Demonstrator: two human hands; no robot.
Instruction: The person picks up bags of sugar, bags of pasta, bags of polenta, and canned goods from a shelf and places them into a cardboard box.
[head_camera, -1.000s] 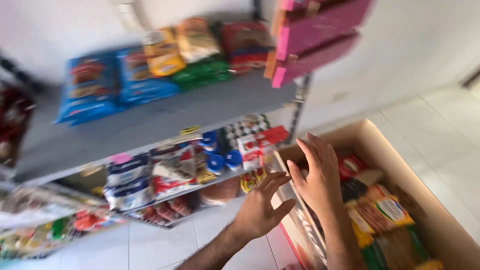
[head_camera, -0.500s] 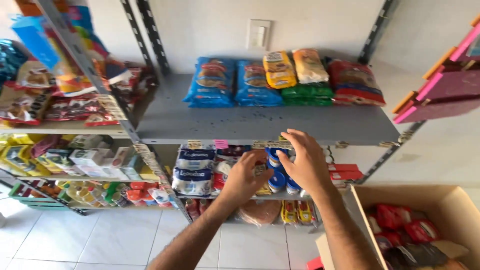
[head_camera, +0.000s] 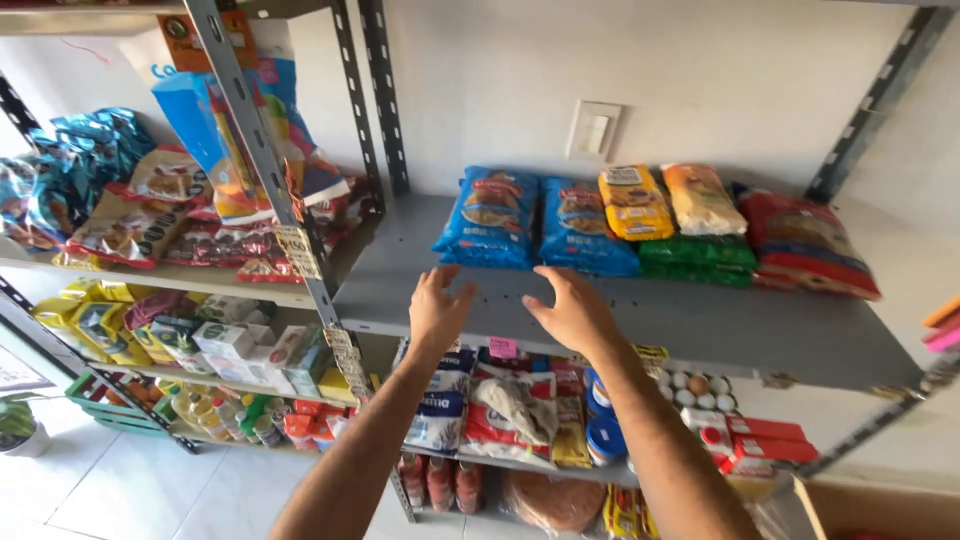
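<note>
Both hands hovered empty over the front of the grey metal shelf (head_camera: 700, 330), the left hand (head_camera: 437, 312) and right hand (head_camera: 572, 314) with fingers spread, grasping nothing. Nearest, at the shelf's back, lay two blue snack bags (head_camera: 497, 215). Below, the forearms hid part of a white packet (head_camera: 440, 405), and an egg tray (head_camera: 692, 385) was probably cut off by the shelf edge.
</note>
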